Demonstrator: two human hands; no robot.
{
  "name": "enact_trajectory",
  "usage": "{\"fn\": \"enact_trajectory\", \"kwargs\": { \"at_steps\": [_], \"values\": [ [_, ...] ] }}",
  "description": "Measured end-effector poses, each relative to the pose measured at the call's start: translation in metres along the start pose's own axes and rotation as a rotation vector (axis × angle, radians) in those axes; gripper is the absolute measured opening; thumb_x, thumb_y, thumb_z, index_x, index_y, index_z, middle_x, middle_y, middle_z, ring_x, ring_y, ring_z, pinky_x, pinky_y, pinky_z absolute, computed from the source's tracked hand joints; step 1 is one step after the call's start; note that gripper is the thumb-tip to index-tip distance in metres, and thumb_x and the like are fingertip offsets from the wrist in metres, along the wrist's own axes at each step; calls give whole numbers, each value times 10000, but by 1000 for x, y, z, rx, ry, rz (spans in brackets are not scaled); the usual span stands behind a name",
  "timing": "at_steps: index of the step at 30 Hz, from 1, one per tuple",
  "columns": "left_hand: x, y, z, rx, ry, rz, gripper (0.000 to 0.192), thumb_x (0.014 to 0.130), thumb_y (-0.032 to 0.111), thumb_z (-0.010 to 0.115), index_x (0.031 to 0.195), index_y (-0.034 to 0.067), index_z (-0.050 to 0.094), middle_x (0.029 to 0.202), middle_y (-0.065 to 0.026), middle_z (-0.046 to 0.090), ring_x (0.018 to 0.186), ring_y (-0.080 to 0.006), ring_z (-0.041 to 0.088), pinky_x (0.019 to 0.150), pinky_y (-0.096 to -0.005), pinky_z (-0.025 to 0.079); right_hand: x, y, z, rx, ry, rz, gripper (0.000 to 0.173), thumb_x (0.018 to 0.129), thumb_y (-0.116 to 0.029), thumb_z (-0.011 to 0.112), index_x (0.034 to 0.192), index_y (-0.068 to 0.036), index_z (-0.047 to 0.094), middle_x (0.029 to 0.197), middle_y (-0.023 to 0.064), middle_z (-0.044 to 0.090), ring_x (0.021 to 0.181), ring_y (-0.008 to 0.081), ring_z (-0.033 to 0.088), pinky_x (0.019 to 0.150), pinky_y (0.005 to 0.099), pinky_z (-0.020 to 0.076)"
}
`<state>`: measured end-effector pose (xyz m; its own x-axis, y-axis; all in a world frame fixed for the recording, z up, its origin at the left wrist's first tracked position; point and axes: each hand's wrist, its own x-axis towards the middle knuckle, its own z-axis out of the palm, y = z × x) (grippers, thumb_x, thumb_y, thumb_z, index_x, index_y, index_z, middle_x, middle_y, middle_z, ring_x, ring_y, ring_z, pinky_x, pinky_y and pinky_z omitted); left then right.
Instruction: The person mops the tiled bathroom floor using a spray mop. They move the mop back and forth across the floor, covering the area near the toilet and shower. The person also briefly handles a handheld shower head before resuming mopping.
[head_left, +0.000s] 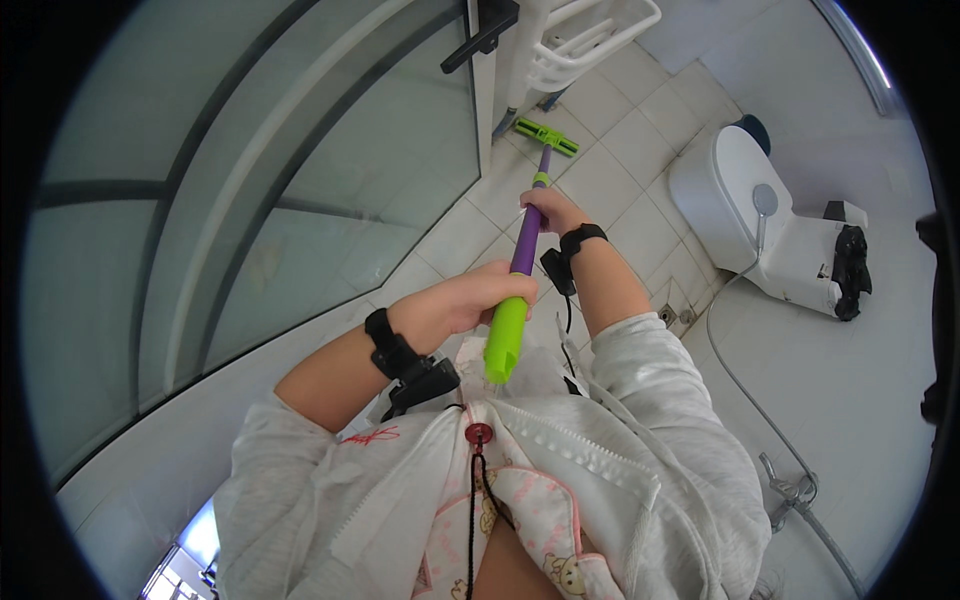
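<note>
I hold a mop by its purple pole (526, 251) with both hands. My left hand (491, 291) is wrapped around the top of the bright green end grip (505, 345), close to my body. Farther down the pole, my right hand (551, 210) grips just above a green collar (540, 179). The green mop head (547, 137) rests at or just over the tiled floor (600, 169), near the foot of the door frame. No cloth or sponge can be made out on it from above. Black straps with small devices circle both wrists.
A frosted glass door (360, 127) with a black handle (484, 36) stands left. Beyond the mop head is a white rack (592, 37). To the right are a white toilet (727, 176), a hand shower (765, 201) with its hose, a wall tap (791, 491) and a floor drain (667, 316).
</note>
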<state>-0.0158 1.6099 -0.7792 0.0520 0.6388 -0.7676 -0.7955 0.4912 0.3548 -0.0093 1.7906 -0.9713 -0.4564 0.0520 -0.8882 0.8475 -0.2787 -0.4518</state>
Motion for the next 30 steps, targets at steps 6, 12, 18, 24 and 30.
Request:
{"fn": "enact_trajectory", "kwargs": {
  "at_steps": [6,12,18,24,30],
  "values": [
    [11,21,-1,-118,69,21,171,675,174,595,712,38,498,635,-56,511,534,-137,503,484,-268,417,6,-15,-28,122,-169,-75,267,699,-293,661,752,-96,489,635,23,478,555,139,507,518,280,451],
    [25,24,2,47,102,-44,160,670,131,573,721,14,478,639,-73,496,504,-176,498,483,-299,445,36,-9,-21,96,34,-19,137,703,-145,581,776,-73,491,661,41,506,530,165,523,492,317,478],
    [18,17,3,-71,136,-71,264,673,114,577,839,4,405,706,-90,500,532,-194,521,510,-325,473,39,-8,-20,-47,15,77,126,675,-78,519,770,-45,445,619,61,481,490,171,497,440,286,437],
    [-10,-12,7,18,15,-106,271,694,107,561,915,25,427,708,-38,484,562,-130,505,541,-275,476,7,19,1,-77,-29,94,93,686,-91,517,723,-60,437,598,50,469,475,154,476,428,270,423],
    [-66,-38,1,60,-44,-97,346,656,125,604,911,24,393,734,-69,500,574,-165,531,531,-292,461,-41,56,46,27,38,130,129,689,-106,532,633,-77,419,563,29,428,451,136,439,421,250,399]
  ]
}}
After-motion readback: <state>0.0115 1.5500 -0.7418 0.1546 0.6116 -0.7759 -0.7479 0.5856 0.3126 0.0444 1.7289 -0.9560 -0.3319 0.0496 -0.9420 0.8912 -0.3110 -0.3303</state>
